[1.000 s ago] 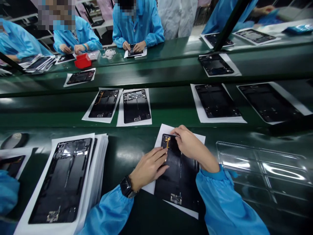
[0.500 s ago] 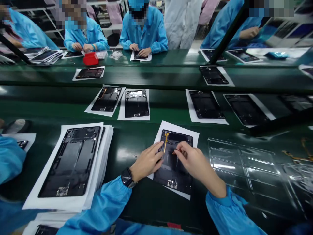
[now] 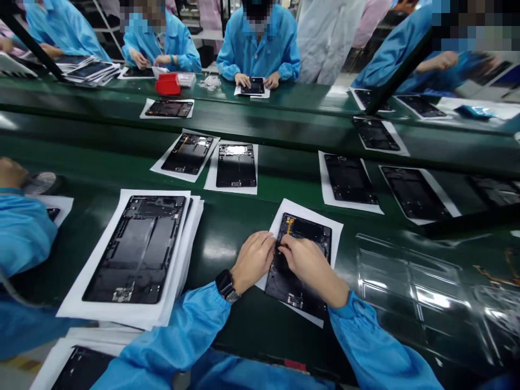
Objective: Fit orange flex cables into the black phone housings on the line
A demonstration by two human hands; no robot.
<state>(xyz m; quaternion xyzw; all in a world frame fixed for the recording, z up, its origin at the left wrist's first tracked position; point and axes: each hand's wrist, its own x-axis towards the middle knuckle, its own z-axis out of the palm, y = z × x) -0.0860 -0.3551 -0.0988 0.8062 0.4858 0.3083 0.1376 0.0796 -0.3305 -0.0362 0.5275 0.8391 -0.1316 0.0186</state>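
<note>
On a white sheet (image 3: 335,230) before me lies a black tablet housing (image 3: 298,273), slightly turned. An orange flex cable (image 3: 290,223) runs down its upper left part, its lower end covered by my fingers. My left hand (image 3: 252,261), wearing a black watch, is closed at the housing's left edge, fingers curled together. Over the housing, my right hand (image 3: 311,264) is closed in a pinch, its fingertips close to my left ones near that same edge. Whatever either hand has between its fingertips is too small and hidden to make out.
To the left is a stack of paper sheets and tablet housings (image 3: 136,254). Clear plastic trays (image 3: 406,287) lie to the right, with loose orange flex cables (image 3: 495,276) behind. More housings (image 3: 236,168) rest on the green line (image 3: 280,179). Co-workers in blue sit opposite and left.
My right hand has moved left across the housing, bringing its pinch beside my left fingertips. My left fingers, spread earlier, have curled in. The small reddish-orange piece seen in my right pinch is now hidden.
</note>
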